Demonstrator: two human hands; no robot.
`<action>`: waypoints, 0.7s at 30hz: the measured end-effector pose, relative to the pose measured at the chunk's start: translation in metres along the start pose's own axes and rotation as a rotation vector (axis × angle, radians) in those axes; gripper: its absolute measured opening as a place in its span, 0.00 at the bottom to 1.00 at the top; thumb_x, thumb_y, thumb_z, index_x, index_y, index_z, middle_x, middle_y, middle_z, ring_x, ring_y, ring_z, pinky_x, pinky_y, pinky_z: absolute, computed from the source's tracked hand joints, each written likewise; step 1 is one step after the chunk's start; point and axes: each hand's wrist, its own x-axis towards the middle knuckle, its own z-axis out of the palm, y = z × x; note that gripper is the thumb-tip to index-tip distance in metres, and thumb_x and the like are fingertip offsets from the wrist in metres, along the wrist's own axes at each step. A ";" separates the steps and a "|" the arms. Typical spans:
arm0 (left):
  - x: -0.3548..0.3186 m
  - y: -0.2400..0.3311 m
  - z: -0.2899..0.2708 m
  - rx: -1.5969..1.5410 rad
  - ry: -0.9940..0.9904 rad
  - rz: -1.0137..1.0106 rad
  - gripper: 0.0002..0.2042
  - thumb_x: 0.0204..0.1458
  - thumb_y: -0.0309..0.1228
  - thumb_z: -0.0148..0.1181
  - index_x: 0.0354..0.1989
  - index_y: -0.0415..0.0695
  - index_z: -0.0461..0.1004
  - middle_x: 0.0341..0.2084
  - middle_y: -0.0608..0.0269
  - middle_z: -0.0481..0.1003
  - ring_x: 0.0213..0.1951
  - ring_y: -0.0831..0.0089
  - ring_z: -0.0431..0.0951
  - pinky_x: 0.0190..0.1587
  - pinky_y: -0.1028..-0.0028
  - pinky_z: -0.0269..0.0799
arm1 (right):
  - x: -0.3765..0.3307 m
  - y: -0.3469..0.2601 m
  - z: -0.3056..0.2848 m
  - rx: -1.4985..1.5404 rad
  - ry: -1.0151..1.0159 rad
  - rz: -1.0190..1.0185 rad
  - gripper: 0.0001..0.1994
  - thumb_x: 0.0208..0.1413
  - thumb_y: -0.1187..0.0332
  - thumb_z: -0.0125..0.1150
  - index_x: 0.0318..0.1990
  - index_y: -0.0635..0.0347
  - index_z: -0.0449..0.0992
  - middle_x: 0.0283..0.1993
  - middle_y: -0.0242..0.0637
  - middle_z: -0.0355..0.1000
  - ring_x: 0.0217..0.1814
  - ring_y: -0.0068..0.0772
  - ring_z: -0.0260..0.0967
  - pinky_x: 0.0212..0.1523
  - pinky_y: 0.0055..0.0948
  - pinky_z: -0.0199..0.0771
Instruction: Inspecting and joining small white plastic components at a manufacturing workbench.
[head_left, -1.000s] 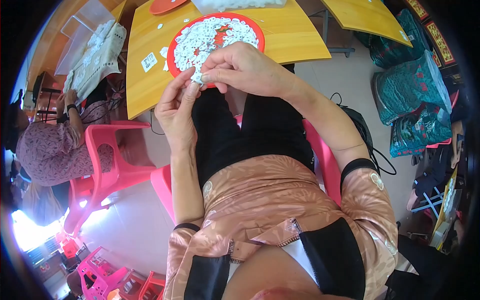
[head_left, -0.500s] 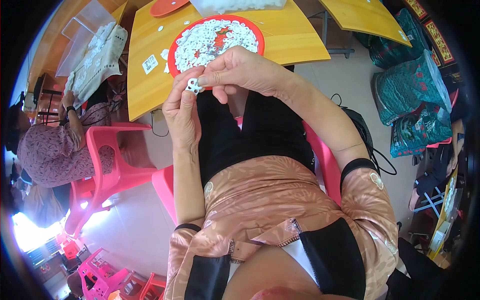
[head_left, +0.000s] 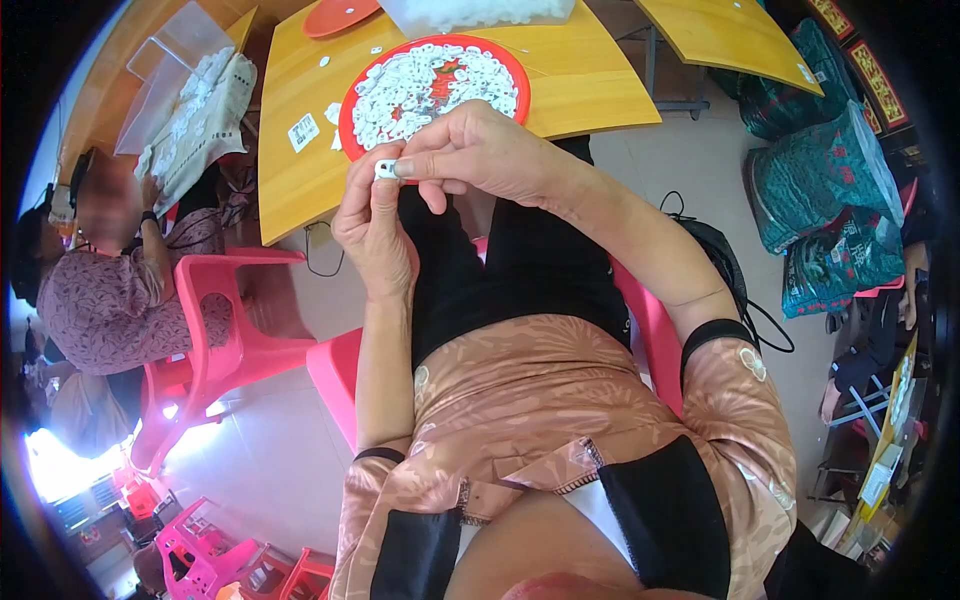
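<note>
Yellow tabletop [head_left: 590,85] carried a red tray [head_left: 345,125] of white pieces at 12 o'clock, below which the left hand [head_left: 372,225] and right hand [head_left: 480,155] together pinched one small white piece [head_left: 385,169].

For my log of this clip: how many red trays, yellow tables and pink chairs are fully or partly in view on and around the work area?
Red trays: 2, one full of white pieces, one at top
Yellow tables: 2
Pink chairs: 2 nearby
Total: 6

A yellow wooden table [head_left: 580,85] carries a red round tray [head_left: 345,125] heaped with small white plastic pieces [head_left: 420,85], a second red tray [head_left: 335,17], a clear bag [head_left: 470,12], and a white label [head_left: 303,132].
</note>
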 end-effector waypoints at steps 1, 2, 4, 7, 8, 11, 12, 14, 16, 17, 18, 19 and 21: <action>-0.001 0.003 0.000 -0.001 -0.001 0.000 0.14 0.65 0.30 0.62 0.52 0.33 0.79 0.51 0.55 0.78 0.52 0.69 0.79 0.57 0.70 0.75 | 0.000 -0.001 0.000 -0.009 -0.007 0.002 0.12 0.66 0.65 0.64 0.39 0.67 0.84 0.23 0.32 0.77 0.22 0.11 0.60 0.25 0.15 0.60; -0.002 0.007 -0.001 -0.085 -0.041 -0.016 0.14 0.66 0.31 0.61 0.53 0.33 0.79 0.50 0.56 0.78 0.52 0.69 0.79 0.57 0.70 0.75 | 0.000 -0.003 0.001 -0.018 -0.014 0.004 0.12 0.66 0.64 0.64 0.38 0.67 0.84 0.23 0.32 0.77 0.21 0.11 0.60 0.24 0.15 0.60; -0.002 0.010 -0.001 -0.169 -0.083 -0.030 0.15 0.66 0.32 0.61 0.53 0.33 0.79 0.50 0.57 0.78 0.52 0.69 0.79 0.57 0.70 0.75 | -0.002 -0.006 0.001 -0.022 -0.025 0.019 0.12 0.67 0.64 0.63 0.38 0.66 0.83 0.24 0.31 0.77 0.21 0.11 0.60 0.24 0.15 0.60; -0.002 0.013 -0.001 -0.078 -0.045 0.005 0.17 0.67 0.35 0.59 0.55 0.33 0.78 0.51 0.56 0.78 0.52 0.69 0.79 0.57 0.70 0.75 | -0.002 -0.010 0.007 -0.103 -0.049 -0.038 0.12 0.68 0.63 0.61 0.40 0.64 0.81 0.26 0.29 0.78 0.22 0.12 0.62 0.25 0.15 0.62; -0.003 0.015 -0.001 -0.107 -0.018 -0.014 0.18 0.67 0.36 0.60 0.56 0.32 0.77 0.52 0.55 0.78 0.53 0.69 0.79 0.57 0.70 0.75 | -0.003 -0.014 0.011 -0.179 -0.061 -0.108 0.11 0.69 0.63 0.59 0.41 0.63 0.80 0.27 0.28 0.78 0.22 0.13 0.64 0.26 0.15 0.63; -0.004 0.021 0.007 -0.145 0.013 -0.025 0.20 0.67 0.37 0.60 0.57 0.32 0.76 0.54 0.53 0.78 0.55 0.68 0.78 0.59 0.69 0.74 | -0.010 -0.009 0.014 -0.423 0.003 -0.247 0.11 0.69 0.64 0.60 0.47 0.63 0.76 0.27 0.35 0.76 0.27 0.22 0.73 0.27 0.23 0.68; -0.004 0.023 0.010 -0.153 0.020 -0.022 0.20 0.67 0.37 0.60 0.58 0.33 0.75 0.55 0.52 0.78 0.56 0.67 0.78 0.60 0.68 0.74 | -0.008 0.000 0.015 -0.540 0.050 -0.418 0.11 0.68 0.64 0.60 0.48 0.64 0.75 0.26 0.39 0.75 0.27 0.27 0.76 0.27 0.26 0.70; -0.007 0.026 0.015 -0.181 0.019 -0.043 0.21 0.67 0.38 0.60 0.58 0.33 0.75 0.56 0.51 0.78 0.56 0.67 0.78 0.61 0.68 0.73 | -0.006 0.005 0.019 -0.601 0.096 -0.569 0.13 0.67 0.64 0.62 0.50 0.66 0.73 0.25 0.44 0.73 0.24 0.37 0.75 0.26 0.32 0.70; -0.011 0.026 0.020 -0.211 0.017 -0.068 0.21 0.67 0.38 0.60 0.59 0.32 0.75 0.56 0.51 0.77 0.57 0.66 0.78 0.62 0.67 0.73 | -0.011 0.006 0.022 -0.715 0.145 -0.582 0.14 0.66 0.65 0.62 0.51 0.67 0.72 0.24 0.43 0.72 0.22 0.41 0.74 0.25 0.34 0.70; -0.012 0.025 0.023 -0.214 0.014 -0.052 0.22 0.67 0.39 0.60 0.59 0.32 0.74 0.57 0.51 0.77 0.57 0.66 0.78 0.62 0.67 0.73 | -0.010 0.009 0.020 -0.736 0.133 -0.589 0.16 0.63 0.67 0.63 0.52 0.67 0.71 0.22 0.41 0.71 0.22 0.41 0.74 0.25 0.34 0.70; -0.014 0.024 0.026 -0.218 0.011 -0.038 0.22 0.67 0.40 0.60 0.59 0.32 0.74 0.57 0.50 0.77 0.57 0.66 0.78 0.63 0.67 0.73 | -0.009 0.013 0.019 -0.735 0.136 -0.586 0.16 0.63 0.67 0.63 0.52 0.67 0.71 0.22 0.41 0.71 0.22 0.41 0.74 0.25 0.34 0.70; -0.015 0.025 0.028 -0.225 0.009 -0.034 0.23 0.67 0.41 0.59 0.58 0.31 0.74 0.56 0.51 0.77 0.56 0.67 0.78 0.62 0.67 0.73 | -0.007 0.016 0.020 -0.827 0.188 -0.655 0.16 0.60 0.68 0.64 0.51 0.68 0.71 0.22 0.41 0.70 0.22 0.41 0.74 0.24 0.34 0.70; -0.020 0.030 0.035 -0.242 0.008 -0.028 0.22 0.68 0.40 0.58 0.59 0.32 0.73 0.56 0.52 0.77 0.56 0.68 0.78 0.61 0.68 0.73 | -0.005 0.021 0.023 -0.919 0.240 -0.724 0.16 0.57 0.69 0.64 0.49 0.68 0.71 0.21 0.41 0.70 0.22 0.41 0.74 0.24 0.35 0.71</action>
